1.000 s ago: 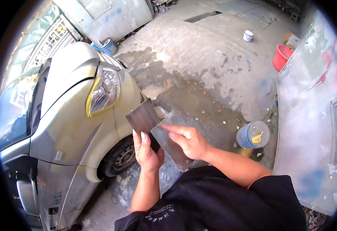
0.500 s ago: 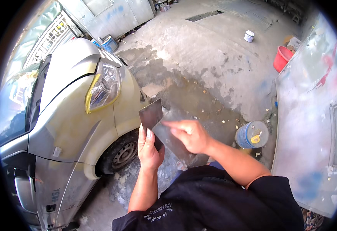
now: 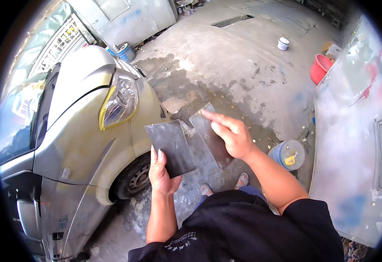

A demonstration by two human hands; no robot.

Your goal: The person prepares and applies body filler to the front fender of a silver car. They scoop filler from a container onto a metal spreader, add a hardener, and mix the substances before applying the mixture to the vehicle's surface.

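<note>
My left hand is closed on the lower left side of a dark grey rectangular sheet, with the thumb along its face. A second dark flat sheet, narrower from this angle and with a pale upper edge, is in my right hand. The right fingers stretch toward its upper end; its grip underneath is hidden. The sheets are apart, with a gap of floor showing between them. Just left of my left hand is the car's front wheel.
A silver car with yellowish patches fills the left; yellow tape edges its headlight. On the right stand a blue drum and a paint-marked metal panel. Farther back are a red bucket and a white tub.
The two sheets, overlapping before, are now apart. My right hand has moved up and to the right with its sheet. The left sheet's face now shows fully, and my feet have come into view.
</note>
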